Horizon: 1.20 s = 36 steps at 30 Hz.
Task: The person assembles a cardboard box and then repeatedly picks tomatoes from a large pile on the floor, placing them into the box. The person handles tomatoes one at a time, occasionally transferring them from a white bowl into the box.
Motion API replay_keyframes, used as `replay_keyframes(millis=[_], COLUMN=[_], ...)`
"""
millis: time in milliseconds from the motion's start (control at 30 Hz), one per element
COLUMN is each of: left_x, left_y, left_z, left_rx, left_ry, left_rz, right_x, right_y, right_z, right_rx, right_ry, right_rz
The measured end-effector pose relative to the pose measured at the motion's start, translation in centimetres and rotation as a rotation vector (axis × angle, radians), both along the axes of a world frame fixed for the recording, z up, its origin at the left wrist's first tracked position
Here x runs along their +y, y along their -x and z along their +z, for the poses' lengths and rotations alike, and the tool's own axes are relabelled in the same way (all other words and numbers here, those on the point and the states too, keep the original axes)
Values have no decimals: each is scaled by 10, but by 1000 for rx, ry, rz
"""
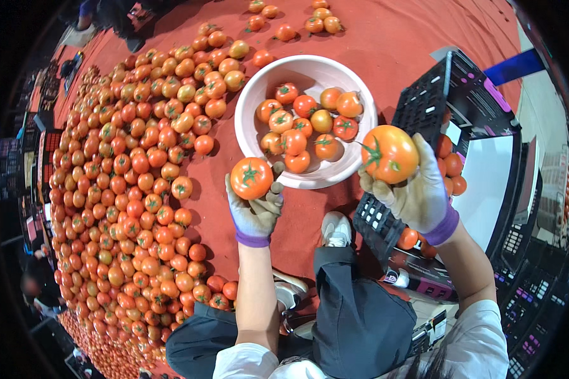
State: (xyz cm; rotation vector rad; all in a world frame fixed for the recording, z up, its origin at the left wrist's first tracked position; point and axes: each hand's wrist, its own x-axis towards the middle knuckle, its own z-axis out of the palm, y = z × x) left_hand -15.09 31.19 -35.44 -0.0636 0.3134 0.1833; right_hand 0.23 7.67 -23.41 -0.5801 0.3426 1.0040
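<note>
My left hand (258,214), in a white and purple work glove with a soiled palm, holds a red tomato (252,178) with its green calyx facing up. In my right hand (415,196), gloved the same way, is a larger orange-red tomato (390,154), its calyx turned to the left. Both hands are raised just on the near side of a white plastic basin (306,183). Several loose tomatoes (294,141) lie inside the basin, some red and some yellowish. Beside my right hand stands a black plastic crate (419,97), partly hidden by the hand and arm.
A large heap of tomatoes (137,189) covers the red cloth (308,222) on the left. Small groups of tomatoes (323,20) lie beyond the basin. More tomatoes (450,166) sit in a lined crate at right. Stacked crates (526,303) stand lower right. Another person (118,21) is at upper left.
</note>
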Motion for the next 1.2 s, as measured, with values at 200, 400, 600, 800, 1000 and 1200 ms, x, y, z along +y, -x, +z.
replay_keyframes(millis=[200,400,600,800,1000,1200], left_x=[-30,-70,122,316,249,76], left_y=[-2,12,-8,141,100,22], left_z=[20,57,-72,-196,-173,-51], left_rx=[366,404,1121,1733,1231,374], left_ry=[-346,-1752,-2477,-2272,-1202,-218], left_rz=[-71,131,604,-449,303,65], right_x=[-9,20,30,45,33,44], right_y=[7,46,33,15,19,17], right_z=[-6,5,15,7,-24,-3], right_rx=[-35,-549,-96,-253,20,167], right_ry=[70,219,71,90,-33,-196], right_rz=[137,559,463,439,288,106])
